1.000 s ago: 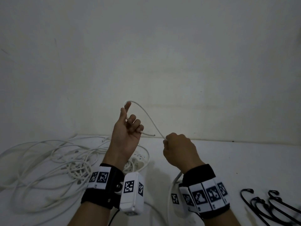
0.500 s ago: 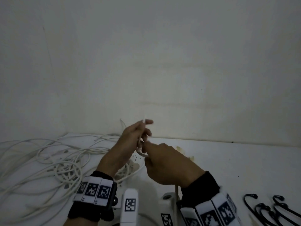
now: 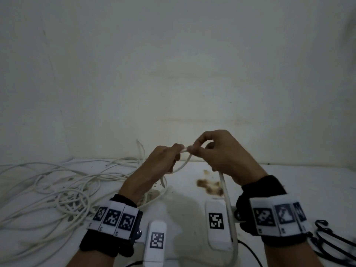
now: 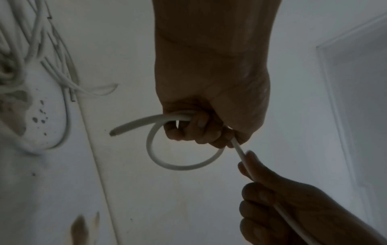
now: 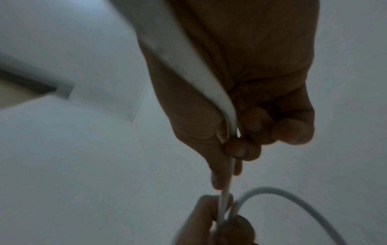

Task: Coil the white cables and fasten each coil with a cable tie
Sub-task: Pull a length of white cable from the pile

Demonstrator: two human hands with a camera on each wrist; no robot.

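Note:
Both hands are raised above the white table, close together. My left hand grips a white cable bent into one small loop; the cut end sticks out to the left of the fist. My right hand pinches the same cable between thumb and forefinger just right of the left hand. From the right hand the cable runs down past the wrist toward me. In the right wrist view the cable passes through the curled fingers toward the left hand.
A tangled heap of white cables lies on the left of the table. Several black cable ties lie at the right front. A brown stain marks the table between the hands. A pale wall stands behind.
The left hand came down from its raised position and closed on a small loop. The right hand moved up beside it and now pinches the cable next to the loop.

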